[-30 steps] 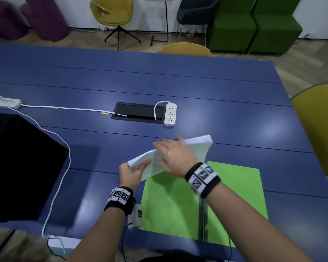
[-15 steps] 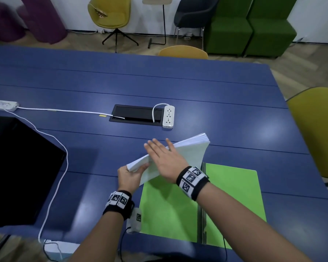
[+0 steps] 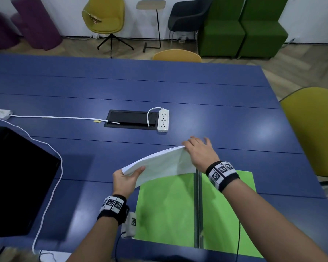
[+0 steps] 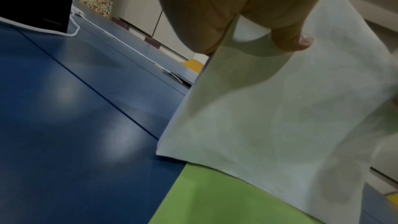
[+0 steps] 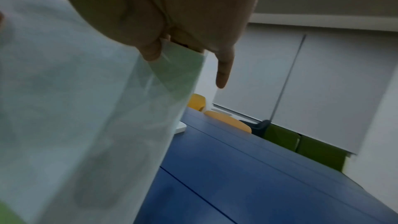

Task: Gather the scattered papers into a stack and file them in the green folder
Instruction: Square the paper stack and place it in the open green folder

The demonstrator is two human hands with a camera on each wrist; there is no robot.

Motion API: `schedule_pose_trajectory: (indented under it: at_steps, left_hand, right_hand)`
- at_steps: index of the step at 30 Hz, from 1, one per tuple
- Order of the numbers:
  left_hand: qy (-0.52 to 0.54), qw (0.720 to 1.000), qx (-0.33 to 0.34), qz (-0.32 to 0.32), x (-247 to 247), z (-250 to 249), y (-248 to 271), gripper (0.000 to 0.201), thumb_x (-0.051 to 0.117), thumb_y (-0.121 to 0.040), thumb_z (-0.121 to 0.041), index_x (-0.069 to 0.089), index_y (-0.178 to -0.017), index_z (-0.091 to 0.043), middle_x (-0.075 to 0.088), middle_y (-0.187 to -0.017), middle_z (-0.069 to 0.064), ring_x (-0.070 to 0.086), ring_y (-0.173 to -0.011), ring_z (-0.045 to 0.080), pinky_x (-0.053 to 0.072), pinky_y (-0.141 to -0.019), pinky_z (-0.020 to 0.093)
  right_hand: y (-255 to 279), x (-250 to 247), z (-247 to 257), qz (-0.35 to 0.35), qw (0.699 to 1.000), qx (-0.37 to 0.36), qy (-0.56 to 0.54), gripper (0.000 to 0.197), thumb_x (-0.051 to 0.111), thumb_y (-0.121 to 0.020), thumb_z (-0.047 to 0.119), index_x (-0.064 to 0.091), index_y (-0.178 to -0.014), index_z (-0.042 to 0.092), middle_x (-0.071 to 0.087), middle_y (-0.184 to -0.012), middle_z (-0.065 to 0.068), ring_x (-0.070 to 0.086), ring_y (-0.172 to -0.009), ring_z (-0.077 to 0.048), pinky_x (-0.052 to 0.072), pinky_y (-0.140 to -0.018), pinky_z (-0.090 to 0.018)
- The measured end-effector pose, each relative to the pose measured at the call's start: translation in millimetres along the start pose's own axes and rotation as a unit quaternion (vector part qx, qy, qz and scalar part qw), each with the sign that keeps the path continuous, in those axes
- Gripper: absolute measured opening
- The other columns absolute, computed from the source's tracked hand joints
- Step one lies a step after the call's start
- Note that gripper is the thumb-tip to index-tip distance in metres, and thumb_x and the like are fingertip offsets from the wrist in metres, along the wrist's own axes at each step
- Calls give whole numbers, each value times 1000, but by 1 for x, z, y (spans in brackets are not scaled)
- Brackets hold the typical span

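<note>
A white stack of papers hangs tilted above the open green folder, which lies flat on the blue table near its front edge. My left hand pinches the stack's near left corner, thumb on top. My right hand grips the far right corner. In the left wrist view the papers sag over the folder with a fingertip under them. The right wrist view shows the sheets pinched at their top edge, one finger sticking out free.
A white power strip lies by a black cable hatch in the table's middle. A white cord runs along the left past a black screen. A yellow chair stands to the right.
My right hand slid from the middle of the stack to its far right corner. The stack now stretches between both hands, lower and flatter over the folder.
</note>
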State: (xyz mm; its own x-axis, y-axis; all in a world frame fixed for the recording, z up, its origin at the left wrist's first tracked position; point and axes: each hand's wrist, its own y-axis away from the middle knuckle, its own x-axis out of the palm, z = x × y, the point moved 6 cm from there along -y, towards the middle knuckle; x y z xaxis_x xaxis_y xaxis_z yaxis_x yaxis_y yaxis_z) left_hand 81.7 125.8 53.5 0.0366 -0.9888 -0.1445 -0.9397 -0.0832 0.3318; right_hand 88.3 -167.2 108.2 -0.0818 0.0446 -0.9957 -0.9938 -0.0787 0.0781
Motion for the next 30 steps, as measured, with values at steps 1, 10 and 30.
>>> schedule_pose_trajectory:
  at_steps: [1, 10, 30]
  left_hand:
    - [-10, 1000, 6, -1, 0, -3, 1, 23, 90, -70, -28, 78, -84, -14, 79, -80, -1, 76, -81, 26, 62, -71, 40]
    - [-265, 942, 183, 97, 6, -80, -1, 7, 85, -81, -28, 80, -79, -32, 75, -75, -20, 67, -72, -4, 51, -67, 18]
    - [-468, 838, 253, 124, 115, -174, -12, 39, 69, -92, -45, 74, -84, -7, 63, -69, 9, 61, -85, 36, 41, -65, 35]
  right_hand:
    - [1, 0, -8, 5, 1000, 11, -8, 36, 43, -93, 5, 52, -123, 23, 59, -121, -1, 49, -125, -23, 30, -103, -48]
    - [9, -33, -36, -57, 997, 42, -23, 37, 45, -82, -2, 61, -106, 22, 64, -100, 3, 54, -96, -23, 38, -59, -32]
    - [17, -94, -60, -245, 924, 100, -275, 56, 66, -90, 36, 49, -139, 15, 55, -135, -8, 46, -126, -27, 39, -107, -43]
